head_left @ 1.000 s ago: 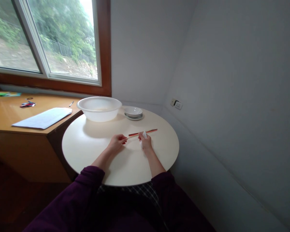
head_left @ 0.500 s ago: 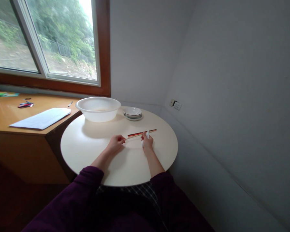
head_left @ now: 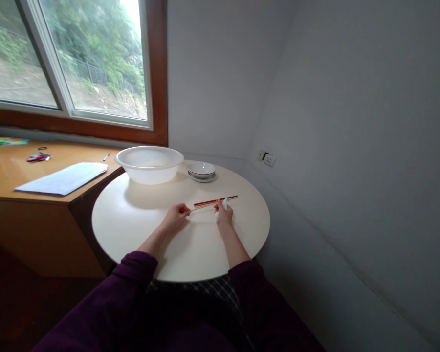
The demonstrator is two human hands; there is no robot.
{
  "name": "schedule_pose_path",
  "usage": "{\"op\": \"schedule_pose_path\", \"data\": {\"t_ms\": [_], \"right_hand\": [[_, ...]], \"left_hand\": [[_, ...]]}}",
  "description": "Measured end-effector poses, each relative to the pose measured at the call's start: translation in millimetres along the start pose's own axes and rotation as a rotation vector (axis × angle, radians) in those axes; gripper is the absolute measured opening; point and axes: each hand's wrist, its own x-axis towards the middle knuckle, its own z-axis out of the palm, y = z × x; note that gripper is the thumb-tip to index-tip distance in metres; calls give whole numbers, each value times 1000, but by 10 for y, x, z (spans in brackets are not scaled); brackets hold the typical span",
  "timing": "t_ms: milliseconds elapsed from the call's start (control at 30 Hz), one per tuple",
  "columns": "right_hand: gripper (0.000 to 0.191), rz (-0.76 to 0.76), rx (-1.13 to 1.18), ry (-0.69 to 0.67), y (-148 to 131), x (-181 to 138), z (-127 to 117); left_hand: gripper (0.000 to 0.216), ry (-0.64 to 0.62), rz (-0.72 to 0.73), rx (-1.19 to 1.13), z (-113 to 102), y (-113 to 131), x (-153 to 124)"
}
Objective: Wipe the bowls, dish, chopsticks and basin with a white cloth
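Left hand pinches one end of a thin, pale, straight stick, low over the round cream worktop. Right hand clamped on a crumpled white cloth or tissue; stick runs to it. Thin red sticks lie just beyond. Translucent white plastic basin and stacked white round dishes stand farther back.

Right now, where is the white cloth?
In the head view, the white cloth is in the right hand, near the red sticks on the round table.
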Motion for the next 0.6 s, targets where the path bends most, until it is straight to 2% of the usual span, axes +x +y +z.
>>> {"op": "schedule_pose_path", "data": {"t_ms": [300,600], "right_hand": [[17,62,87,34,-70,19,-25],[12,9,136,211,-139,83,-134]], "left_hand": [[16,66,-15,48,-19,-28,17],[13,107,-30,146,-12,-89,56]]}}
